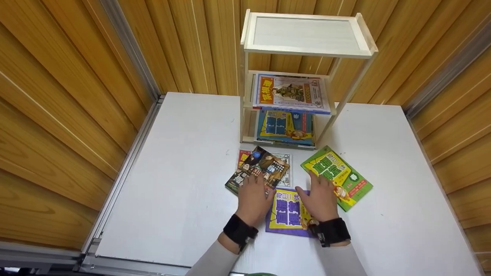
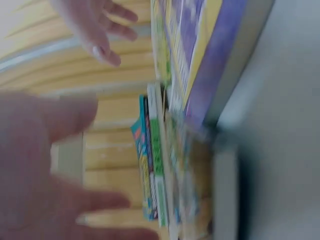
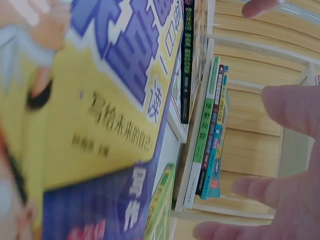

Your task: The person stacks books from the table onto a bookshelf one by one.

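you lean over a white counter [image 1: 184,165], with four loose books lying between its front edge and a pale wooden rack [image 1: 303,34] at the middle of its back edge. the step in hand looks like gathering or sorting these books by the rack. your left grip [image 1: 254,199] is over the dark illustrated book [image 1: 257,168], fingers extended and holding nothing; whether they touch the cover cannot be told. that book lies aslant on a pale book [image 1: 284,157], just in front of the rack. your right grip [image 1: 320,199] is also released, fingers spread, above the purple book [image 1: 287,212], nearest the counter's front edge, and beside the green book [image 1: 341,176], angled toward the right edge.

the next move probably calls for sliding fingers under a cover's edge and pinching spine and pages together, so the book stays closed.

the covers are flat, rectangular and smooth, with a slight sheen. the rack is straight-edged, three-tiered, its top shelf a framed panel; a portrait-fronted book [image 1: 289,92] lies on the middle shelf, a blue book [image 1: 285,126] on the bottom. grained, honey-coloured wood panelling [image 1: 184,38] stands behind.
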The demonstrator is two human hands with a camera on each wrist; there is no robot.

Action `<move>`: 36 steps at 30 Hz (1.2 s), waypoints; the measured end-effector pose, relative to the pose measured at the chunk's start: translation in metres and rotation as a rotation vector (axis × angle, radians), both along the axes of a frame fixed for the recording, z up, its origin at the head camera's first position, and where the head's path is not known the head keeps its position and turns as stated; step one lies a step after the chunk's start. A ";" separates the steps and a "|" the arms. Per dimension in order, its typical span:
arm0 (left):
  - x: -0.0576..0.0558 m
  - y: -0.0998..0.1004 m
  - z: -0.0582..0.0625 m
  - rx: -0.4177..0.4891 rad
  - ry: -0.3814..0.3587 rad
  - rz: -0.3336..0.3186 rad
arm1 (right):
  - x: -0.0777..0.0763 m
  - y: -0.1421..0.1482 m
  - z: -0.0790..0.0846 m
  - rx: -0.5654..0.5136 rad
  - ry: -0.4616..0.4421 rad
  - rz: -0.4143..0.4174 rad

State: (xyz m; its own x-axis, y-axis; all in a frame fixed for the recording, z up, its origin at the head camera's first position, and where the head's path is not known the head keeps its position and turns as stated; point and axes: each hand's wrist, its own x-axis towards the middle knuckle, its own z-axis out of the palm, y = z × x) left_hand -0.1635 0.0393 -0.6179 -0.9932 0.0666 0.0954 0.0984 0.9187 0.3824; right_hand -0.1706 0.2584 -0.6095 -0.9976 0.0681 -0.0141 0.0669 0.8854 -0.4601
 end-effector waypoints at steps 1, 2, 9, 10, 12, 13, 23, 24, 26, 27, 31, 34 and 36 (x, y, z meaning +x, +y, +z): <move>0.002 0.002 0.000 0.010 0.021 0.013 | 0.002 0.002 0.000 -0.003 -0.002 -0.015; 0.004 0.004 0.000 0.022 0.042 0.024 | 0.003 0.004 0.000 -0.004 -0.003 -0.030; 0.016 0.008 -0.001 0.079 0.058 0.060 | 0.015 0.016 0.002 -0.034 -0.002 -0.114; 0.018 0.007 -0.001 0.083 0.044 0.059 | 0.017 0.018 0.001 -0.040 -0.010 -0.124; 0.021 0.004 -0.001 0.089 0.020 0.056 | 0.021 0.022 0.000 -0.045 -0.025 -0.138; 0.023 0.003 -0.001 0.095 0.012 0.057 | 0.022 0.024 0.000 -0.046 -0.032 -0.143; 0.034 -0.030 -0.011 0.203 0.027 0.141 | 0.020 0.018 -0.002 -0.036 0.000 -0.117; 0.035 -0.033 -0.013 0.207 0.033 0.153 | 0.017 0.015 0.000 -0.037 -0.001 -0.114; 0.035 -0.040 -0.016 0.224 0.039 0.185 | 0.007 0.005 0.004 -0.034 -0.001 -0.092; 0.035 -0.043 -0.017 0.233 0.038 0.197 | 0.002 0.000 0.007 -0.033 -0.001 -0.081; 0.034 -0.050 -0.021 0.416 -0.028 0.218 | -0.018 -0.017 0.017 -0.035 0.000 -0.033; 0.033 -0.052 -0.021 0.660 -0.103 0.241 | -0.036 -0.029 0.020 -0.047 0.019 0.019; 0.034 -0.053 -0.021 0.844 -0.159 0.273 | -0.049 -0.036 0.018 -0.057 0.040 0.054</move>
State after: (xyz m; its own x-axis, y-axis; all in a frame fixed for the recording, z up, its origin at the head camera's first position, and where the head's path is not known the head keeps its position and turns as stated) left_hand -0.1295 -0.0136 -0.6394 -0.9698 -0.2036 -0.1345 -0.1941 0.3097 0.9308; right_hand -0.2195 0.2224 -0.5915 -0.9996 0.0144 0.0235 0.0003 0.8597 -0.5108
